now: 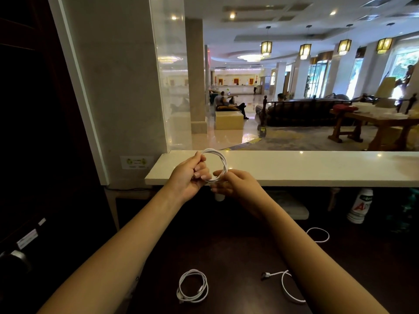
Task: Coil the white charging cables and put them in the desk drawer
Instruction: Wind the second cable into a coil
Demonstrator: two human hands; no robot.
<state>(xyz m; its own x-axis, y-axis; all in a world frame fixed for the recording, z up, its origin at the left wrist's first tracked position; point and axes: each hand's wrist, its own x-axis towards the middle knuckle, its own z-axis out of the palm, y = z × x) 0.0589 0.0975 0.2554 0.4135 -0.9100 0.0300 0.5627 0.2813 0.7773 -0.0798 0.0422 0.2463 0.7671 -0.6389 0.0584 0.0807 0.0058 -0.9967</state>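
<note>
Hands holding a white charging cable (224, 161) wound into a round coil, raised above the far part of the dark table (229, 252) and seen against the white ledge (306, 168) behind it. The left hand (189, 176) grips the coil's left side, its fingers (200, 173) curled round the strands with the thumb on top. The right hand (237, 185) pinches the coil's lower right part, fingertips closed on the strands just beside the left hand; the two hands almost touch.

Three more white cables lie on the table nearer the person. A coiled cable (195, 300) rests flat between the two forearms, its turns slightly loose. A second cable (283, 282) lies to its right, uncoiled, with its plug end pointing left and its curve running under the right forearm. A third cable (328, 236) forms an open loop farther back on the right, well apart from the other two.

A white bottle (360, 205) with red lettering stands beneath the ledge at right. The desk drawer cannot be made out.
</note>
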